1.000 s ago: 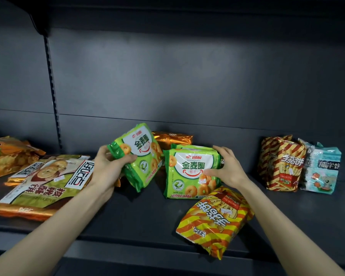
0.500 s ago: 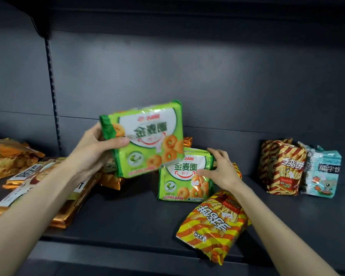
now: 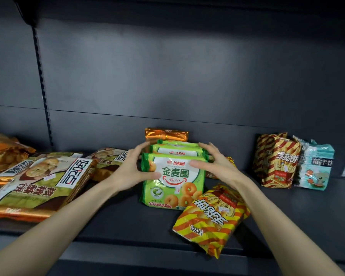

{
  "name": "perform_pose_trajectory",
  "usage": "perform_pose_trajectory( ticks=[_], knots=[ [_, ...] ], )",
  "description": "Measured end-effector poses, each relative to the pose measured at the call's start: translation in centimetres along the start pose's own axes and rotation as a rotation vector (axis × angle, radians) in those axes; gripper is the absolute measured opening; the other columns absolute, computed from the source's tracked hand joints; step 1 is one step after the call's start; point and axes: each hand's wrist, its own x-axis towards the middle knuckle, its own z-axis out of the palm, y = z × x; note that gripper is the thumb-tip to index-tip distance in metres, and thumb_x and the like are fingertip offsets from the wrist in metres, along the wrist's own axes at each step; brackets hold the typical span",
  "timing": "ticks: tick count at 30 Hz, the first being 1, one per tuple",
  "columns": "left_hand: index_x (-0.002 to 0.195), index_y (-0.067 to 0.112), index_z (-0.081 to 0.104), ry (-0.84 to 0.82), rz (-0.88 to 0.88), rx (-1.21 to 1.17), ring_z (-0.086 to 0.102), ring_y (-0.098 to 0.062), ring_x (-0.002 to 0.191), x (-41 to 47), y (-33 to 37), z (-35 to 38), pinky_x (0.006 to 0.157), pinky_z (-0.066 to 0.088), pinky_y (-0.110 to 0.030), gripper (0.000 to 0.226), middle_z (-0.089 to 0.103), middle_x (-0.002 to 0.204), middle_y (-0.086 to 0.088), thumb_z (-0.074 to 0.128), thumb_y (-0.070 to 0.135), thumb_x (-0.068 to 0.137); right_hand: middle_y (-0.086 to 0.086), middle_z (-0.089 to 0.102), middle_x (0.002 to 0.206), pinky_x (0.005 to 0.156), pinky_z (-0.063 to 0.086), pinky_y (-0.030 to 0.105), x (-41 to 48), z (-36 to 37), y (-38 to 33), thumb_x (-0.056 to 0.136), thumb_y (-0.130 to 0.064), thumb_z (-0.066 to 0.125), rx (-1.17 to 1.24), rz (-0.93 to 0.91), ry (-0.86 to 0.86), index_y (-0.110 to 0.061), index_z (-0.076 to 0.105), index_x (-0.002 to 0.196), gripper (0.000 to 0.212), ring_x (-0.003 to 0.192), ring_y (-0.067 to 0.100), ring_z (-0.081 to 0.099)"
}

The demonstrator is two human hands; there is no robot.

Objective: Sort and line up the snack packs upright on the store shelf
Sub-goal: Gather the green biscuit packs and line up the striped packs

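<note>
Green packs [image 3: 172, 180], three by the look of it, stand upright one behind another mid-shelf [image 3: 116, 222], front one facing out, an orange foil pack [image 3: 166, 134] behind them at the back wall. Left hand [image 3: 130, 169] and right hand [image 3: 213, 166] bracket the stack from either side, fingers spread and part-curled, palms against the pack edges, thumbs on the front face; hands squeeze the stack rather than lift it, neither closed. Packs look light, puffy, crinkly film, likely slippery and easy to crush, contents brittle, so best held at the side seams with flat palms, light pressure. Stack sits directly between the two hands, tops level with the fingertips. Striped pack [image 3: 211, 220] lies flat, tilted, just in front right, touching the front green pack's lower corner. Flat biscuit packs [image 3: 40, 182] lie left; two upright packs [image 3: 277, 160] stand far right.
</note>
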Motion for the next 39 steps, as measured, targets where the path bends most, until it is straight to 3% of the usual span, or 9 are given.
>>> perform_pose_trajectory(
  ticks=[5,8,10,15,17,20,27,31,39],
  knots=[
    [0.146,0.026,0.026,-0.114,-0.059,-0.120,0.062,-0.010,0.109,0.3,0.4,0.2,0.088,0.053,-0.026,0.095,0.059,0.125,0.004,0.080,0.030,0.068,-0.009,-0.006,0.158,0.111,0.029,0.034,0.4,0.7,0.0,0.062,-0.030,0.086,-0.118,0.009,-0.020,-0.034,0.024,0.147,0.106,0.144,0.019,0.016],
    [0.126,0.018,0.052,0.064,-0.016,-0.114,0.061,-0.003,0.099,1.4,1.5,-0.6,0.076,0.047,-0.008,0.054,0.063,0.110,0.006,0.064,0.046,0.081,-0.010,0.000,0.156,0.111,0.033,0.035,0.7,0.5,0.0,0.060,-0.031,0.088,-0.126,0.008,0.002,-0.034,0.028,0.145,0.105,0.143,0.019,0.020],
    [0.115,0.016,0.059,0.207,0.023,-0.069,0.060,-0.010,0.101,2.9,2.2,-1.0,0.079,0.045,-0.013,0.032,0.064,0.105,0.005,0.053,0.038,0.092,-0.011,0.002,0.155,0.110,0.036,0.036,0.7,0.5,0.0,0.060,-0.032,0.087,-0.127,-0.001,0.014,-0.033,0.030,0.144,0.102,0.141,0.019,0.023],
    [0.140,0.011,0.040,0.255,-0.054,0.081,0.048,-0.020,0.123,8.4,1.3,-1.7,0.102,0.040,-0.033,0.058,0.044,0.142,-0.008,0.053,0.041,0.092,-0.011,0.007,0.152,0.111,0.035,0.037,1.0,0.7,0.2,0.061,-0.032,0.087,-0.122,-0.021,0.031,-0.033,0.036,0.138,0.093,0.141,0.016,0.023],
    [0.146,0.012,0.028,0.198,-0.109,0.083,0.047,-0.028,0.127,10.0,1.2,-1.7,0.096,0.048,-0.041,0.068,0.036,0.149,-0.009,0.055,0.042,0.091,-0.012,0.007,0.152,0.110,0.036,0.038,1.2,0.6,0.3,0.061,-0.032,0.087,-0.124,-0.024,0.029,-0.033,0.037,0.137,0.092,0.140,0.016,0.023],
    [0.147,0.013,0.025,0.122,-0.180,0.100,0.059,-0.031,0.108,11.7,1.3,-1.6,0.065,0.055,-0.034,0.068,0.046,0.139,-0.014,0.055,0.039,0.092,-0.014,0.007,0.151,0.110,0.037,0.037,1.5,0.6,0.8,0.061,-0.034,0.087,-0.130,-0.028,0.032,-0.035,0.037,0.137,0.091,0.138,0.015,0.025],
    [0.133,-0.002,0.039,0.149,-0.238,0.032,0.059,-0.014,0.060,12.6,0.6,-1.1,0.034,0.043,-0.013,0.053,0.057,0.108,-0.017,0.060,0.022,0.091,-0.022,0.010,0.138,0.110,0.037,0.036,1.9,0.7,1.5,0.060,-0.033,0.088,-0.095,-0.048,0.036,-0.042,0.039,0.126,0.084,0.135,0.009,0.025],
    [0.137,-0.008,0.035,0.257,-0.181,-0.039,0.058,-0.009,0.036,12.3,0.4,-1.7,0.034,0.046,-0.016,0.059,0.061,0.104,-0.029,0.061,0.018,0.091,-0.021,0.012,0.138,0.110,0.036,0.034,1.9,0.7,1.5,0.060,-0.032,0.088,-0.097,-0.058,0.046,-0.040,0.041,0.126,0.082,0.134,0.009,0.026],
    [0.093,0.006,0.048,0.458,0.116,0.082,0.061,-0.002,0.041,7.6,2.8,-6.0,0.044,0.052,-0.019,0.020,0.060,0.076,-0.007,0.062,0.020,0.089,-0.013,0.008,0.150,0.111,0.036,0.041,2.4,1.1,1.1,0.059,-0.036,0.087,-0.132,-0.030,0.040,-0.033,0.039,0.133,0.088,0.139,0.015,0.025]
  ],
)
